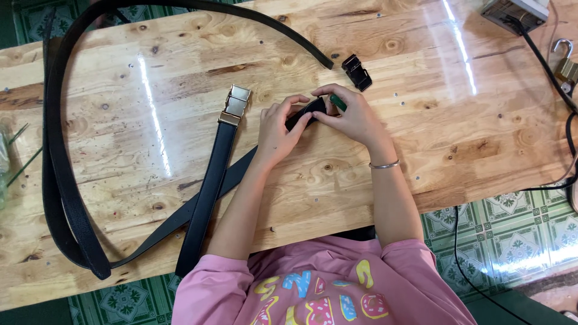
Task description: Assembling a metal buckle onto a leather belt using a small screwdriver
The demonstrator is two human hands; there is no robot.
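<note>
Worktop [361, 180]: pale knotted wood, glossy, over green patterned floor tiles [518, 235].
Left hand [278, 129]: fingers closed on the black belt end [304, 114], at mid-worktop.
Right hand [354, 115]: fingers pinch the same end; a green item [338, 102] shows between them, mostly hidden, kind unclear.
Belt with gold buckle [235, 105]: just left of the hands, strap running off the near edge.
Long black belt [60, 180]: looped along the left side, cut off at the top.
Black clasp [357, 71]: loose, above the hands.
Padlock [565, 66] and box [515, 12]: top right, cropped.
</note>
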